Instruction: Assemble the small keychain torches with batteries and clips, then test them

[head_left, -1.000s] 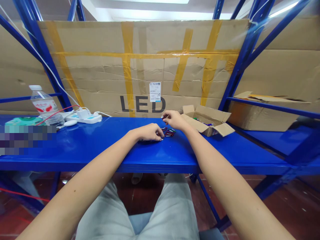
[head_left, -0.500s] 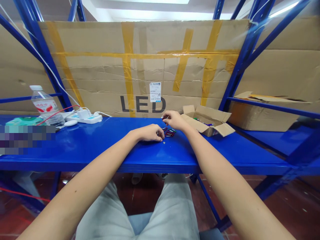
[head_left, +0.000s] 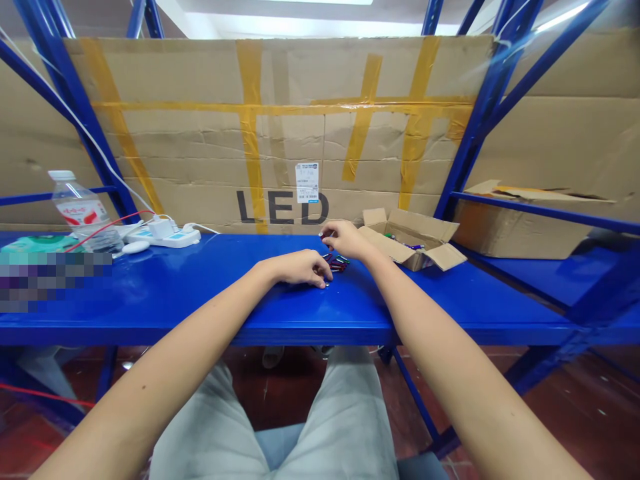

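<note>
My left hand rests on the blue table with its fingers curled in. Its fingertips meet at a small round silver piece on the tabletop; how firmly they grip it is hard to see. Just above the table, my right hand pinches a small dark red piece with a silver end between thumb and forefinger. Between and behind the hands lies a small pile of shiny red, purple and green metal pieces, looking like little carabiners, partly hidden by the left fingers.
To the right of my right hand stands an open cardboard box with small coloured pieces inside. On the left are a water bottle and a white power strip with cables. A large cardboard sheet backs the blue table.
The left fingertips have moved slightly right and down, onto the small silver piece that lay apart from them. My right hand keeps its pinch. The whole view has shifted a little.
</note>
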`<act>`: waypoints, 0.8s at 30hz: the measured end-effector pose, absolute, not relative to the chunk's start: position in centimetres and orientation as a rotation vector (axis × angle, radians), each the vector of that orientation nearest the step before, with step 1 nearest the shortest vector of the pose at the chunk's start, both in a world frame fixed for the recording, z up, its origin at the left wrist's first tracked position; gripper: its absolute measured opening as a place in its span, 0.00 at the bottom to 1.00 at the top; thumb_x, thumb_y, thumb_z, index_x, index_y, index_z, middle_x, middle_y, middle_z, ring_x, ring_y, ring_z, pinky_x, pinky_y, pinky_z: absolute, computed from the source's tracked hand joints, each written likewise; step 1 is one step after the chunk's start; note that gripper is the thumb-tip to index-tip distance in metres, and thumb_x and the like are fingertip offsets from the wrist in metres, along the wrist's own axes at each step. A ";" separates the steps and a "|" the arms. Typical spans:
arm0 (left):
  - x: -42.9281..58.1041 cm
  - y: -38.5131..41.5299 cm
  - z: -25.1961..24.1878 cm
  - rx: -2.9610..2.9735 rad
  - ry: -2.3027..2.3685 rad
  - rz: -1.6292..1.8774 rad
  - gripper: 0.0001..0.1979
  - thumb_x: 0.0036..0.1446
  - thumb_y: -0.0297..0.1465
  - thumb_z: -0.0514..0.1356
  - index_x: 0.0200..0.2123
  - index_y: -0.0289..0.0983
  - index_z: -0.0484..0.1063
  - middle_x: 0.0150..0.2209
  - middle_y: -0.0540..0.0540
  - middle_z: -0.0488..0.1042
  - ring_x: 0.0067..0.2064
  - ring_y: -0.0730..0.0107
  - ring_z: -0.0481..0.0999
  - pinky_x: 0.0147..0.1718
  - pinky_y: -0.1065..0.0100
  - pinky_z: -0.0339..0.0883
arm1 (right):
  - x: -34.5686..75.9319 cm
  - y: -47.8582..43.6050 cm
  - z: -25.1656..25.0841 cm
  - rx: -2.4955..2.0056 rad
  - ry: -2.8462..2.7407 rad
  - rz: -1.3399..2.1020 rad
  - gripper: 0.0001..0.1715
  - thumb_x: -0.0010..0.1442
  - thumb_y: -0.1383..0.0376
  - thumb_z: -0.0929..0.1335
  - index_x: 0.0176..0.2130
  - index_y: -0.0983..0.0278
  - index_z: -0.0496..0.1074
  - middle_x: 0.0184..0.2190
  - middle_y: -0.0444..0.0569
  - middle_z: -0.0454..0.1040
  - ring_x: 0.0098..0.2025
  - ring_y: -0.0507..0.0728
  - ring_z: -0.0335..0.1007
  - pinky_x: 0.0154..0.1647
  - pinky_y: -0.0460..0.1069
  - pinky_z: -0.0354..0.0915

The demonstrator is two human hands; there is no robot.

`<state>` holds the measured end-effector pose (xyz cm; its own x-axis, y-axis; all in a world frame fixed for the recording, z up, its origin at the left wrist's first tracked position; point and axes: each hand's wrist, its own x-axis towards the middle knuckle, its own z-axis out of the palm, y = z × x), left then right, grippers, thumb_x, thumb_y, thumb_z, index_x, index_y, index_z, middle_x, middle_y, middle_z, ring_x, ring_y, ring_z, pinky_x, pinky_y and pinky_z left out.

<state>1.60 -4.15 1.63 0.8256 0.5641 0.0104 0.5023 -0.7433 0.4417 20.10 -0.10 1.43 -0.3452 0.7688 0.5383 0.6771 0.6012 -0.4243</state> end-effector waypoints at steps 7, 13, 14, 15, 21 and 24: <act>2.0 -4.4 1.5 2.616 0.747 0.250 0.13 0.51 0.31 0.67 0.41 0.39 0.82 0.36 0.49 0.82 0.37 0.67 0.77 0.37 0.71 0.65 | 20.2 0.0 1.3 -1.143 -2.105 0.192 0.09 0.57 0.76 0.69 0.37 0.67 0.77 0.35 0.50 0.80 0.32 0.52 0.73 0.33 0.45 0.65; 2.4 -4.1 0.8 2.587 0.776 0.263 0.07 0.53 0.29 0.65 0.37 0.37 0.81 0.35 0.48 0.81 0.36 0.68 0.77 0.36 0.71 0.65 | 20.1 0.1 1.2 -1.147 -2.099 0.202 0.09 0.57 0.76 0.69 0.37 0.67 0.77 0.35 0.50 0.80 0.32 0.52 0.73 0.33 0.46 0.65; 2.4 -4.1 0.8 2.596 0.785 0.251 0.06 0.53 0.29 0.65 0.36 0.36 0.80 0.34 0.48 0.81 0.36 0.69 0.76 0.35 0.71 0.64 | 20.1 0.1 1.2 -1.149 -2.098 0.194 0.09 0.57 0.76 0.69 0.36 0.66 0.77 0.35 0.50 0.80 0.33 0.52 0.73 0.35 0.46 0.66; 2.4 -4.2 0.9 2.601 0.797 0.235 0.06 0.54 0.28 0.65 0.36 0.36 0.79 0.34 0.48 0.80 0.35 0.69 0.76 0.35 0.71 0.64 | 20.1 0.1 1.2 -1.150 -2.099 0.186 0.08 0.57 0.75 0.69 0.36 0.66 0.78 0.35 0.50 0.80 0.33 0.53 0.73 0.36 0.46 0.66; 2.4 -4.5 1.1 2.611 0.809 0.177 0.05 0.55 0.28 0.63 0.37 0.36 0.77 0.35 0.48 0.79 0.36 0.69 0.75 0.35 0.71 0.63 | 20.2 0.2 1.1 -1.142 -2.106 0.172 0.09 0.57 0.75 0.69 0.37 0.66 0.78 0.34 0.49 0.80 0.35 0.53 0.74 0.41 0.48 0.67; 2.4 -4.5 1.1 2.680 0.793 0.212 0.04 0.54 0.27 0.64 0.36 0.37 0.77 0.34 0.49 0.78 0.36 0.69 0.74 0.36 0.70 0.62 | 20.2 0.3 1.0 -1.135 -2.104 0.184 0.09 0.57 0.75 0.69 0.37 0.66 0.78 0.34 0.49 0.80 0.34 0.53 0.74 0.41 0.48 0.67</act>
